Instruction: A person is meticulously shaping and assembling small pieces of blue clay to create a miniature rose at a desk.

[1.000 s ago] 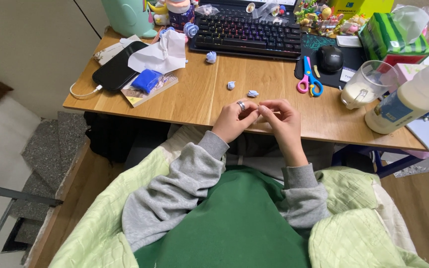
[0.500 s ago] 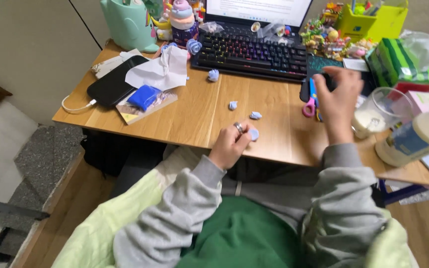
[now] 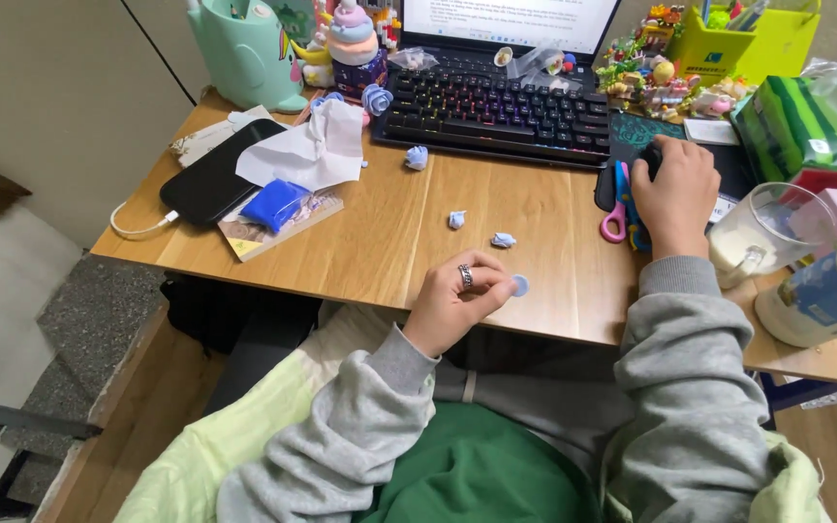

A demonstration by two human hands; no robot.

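A small flat blue clay disc [image 3: 520, 285] sits pinched at fingertips over the desk's front edge. Pink-and-blue scissors [image 3: 622, 205] lie flat by the keyboard, partly covered.

Wooden desk [image 3: 360, 252] against pale wall [image 3: 50, 87], grey speckled floor [image 3: 89, 339] below, soft even light.

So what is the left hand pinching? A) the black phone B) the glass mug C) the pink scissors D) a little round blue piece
D: the left hand pinches a little round blue piece at its fingertips by the desk edge, while the scissors, phone and mug lie apart from it.
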